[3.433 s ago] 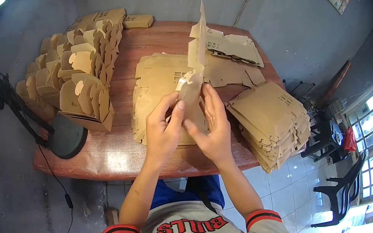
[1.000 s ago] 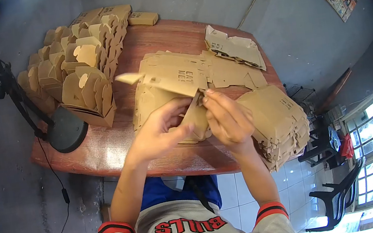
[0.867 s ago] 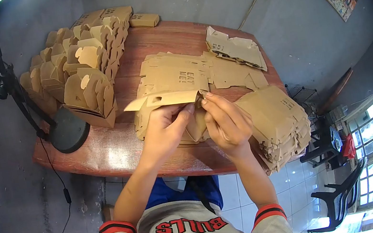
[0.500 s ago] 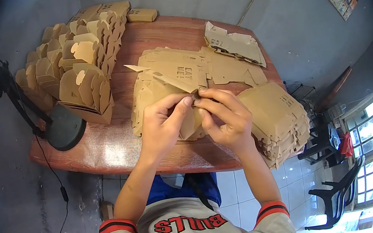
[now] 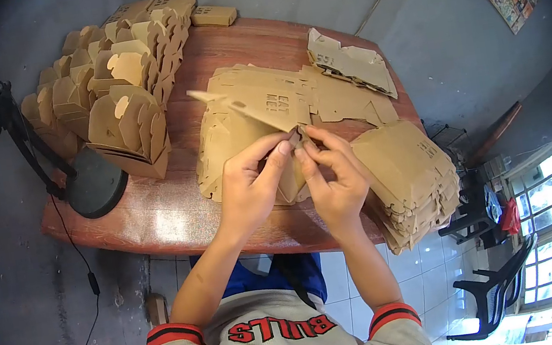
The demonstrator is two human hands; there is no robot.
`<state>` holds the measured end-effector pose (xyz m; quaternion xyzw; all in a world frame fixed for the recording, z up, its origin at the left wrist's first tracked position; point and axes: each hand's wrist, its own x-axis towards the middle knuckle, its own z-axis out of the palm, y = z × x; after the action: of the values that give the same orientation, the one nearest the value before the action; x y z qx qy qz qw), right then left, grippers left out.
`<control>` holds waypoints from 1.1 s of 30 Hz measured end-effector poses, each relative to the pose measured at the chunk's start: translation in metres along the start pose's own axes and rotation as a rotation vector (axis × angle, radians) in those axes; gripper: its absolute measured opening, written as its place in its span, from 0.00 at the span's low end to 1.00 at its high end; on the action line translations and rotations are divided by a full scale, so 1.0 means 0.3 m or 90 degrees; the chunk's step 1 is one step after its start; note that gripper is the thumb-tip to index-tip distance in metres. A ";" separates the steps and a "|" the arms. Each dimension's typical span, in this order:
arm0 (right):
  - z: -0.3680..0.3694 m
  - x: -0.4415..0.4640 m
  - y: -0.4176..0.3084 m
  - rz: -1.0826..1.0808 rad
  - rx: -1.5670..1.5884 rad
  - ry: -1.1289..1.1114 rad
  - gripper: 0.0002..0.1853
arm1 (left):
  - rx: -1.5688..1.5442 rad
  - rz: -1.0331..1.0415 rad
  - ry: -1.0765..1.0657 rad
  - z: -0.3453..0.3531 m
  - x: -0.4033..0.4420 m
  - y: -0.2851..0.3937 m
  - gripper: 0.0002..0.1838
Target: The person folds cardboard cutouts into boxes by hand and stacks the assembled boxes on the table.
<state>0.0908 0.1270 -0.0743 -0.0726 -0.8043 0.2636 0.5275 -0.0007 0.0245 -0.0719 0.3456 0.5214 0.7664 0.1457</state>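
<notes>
A brown cardboard box (image 5: pixel 268 120), partly folded, is between my hands with one wall standing up at a slant. My left hand (image 5: pixel 250 187) pinches its near corner between thumb and index finger. From the other side, my right hand (image 5: pixel 334 178) presses its fingertips on the same corner, where small tabs meet. My fingers hide how those tabs fit together. Beneath and behind it lie flat cardboard blanks (image 5: pixel 244 81), with cut-out lettering reading "EAT ME!".
Folded open boxes (image 5: pixel 123 127) stand in rows at the left of the wooden table (image 5: pixel 162 225). A black lamp stand (image 5: pixel 96 188) is beside them. A stack of flat blanks (image 5: pixel 407 163) sits at the right edge, and a creased cardboard piece (image 5: pixel 353 64) lies at the back right.
Both hands remain at the box corner. My right fingers have shifted and stand more upright against the tabs. The camera view has moved slightly.
</notes>
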 end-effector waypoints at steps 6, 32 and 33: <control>-0.026 -0.027 -0.018 -0.193 -0.206 -0.103 0.29 | -0.086 -0.083 -0.046 -0.025 0.014 0.017 0.13; -0.088 -0.026 0.005 -0.207 -0.143 -0.067 0.25 | -0.219 -0.131 -0.296 -0.078 0.004 0.028 0.17; -0.092 -0.022 0.006 -0.218 -0.167 -0.075 0.25 | -0.214 -0.120 -0.286 -0.073 0.005 0.027 0.17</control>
<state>0.1179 0.1355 -0.0722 0.0126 -0.8616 0.0672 0.5030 -0.0157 0.0067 -0.0690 0.4276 0.3719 0.7292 0.3835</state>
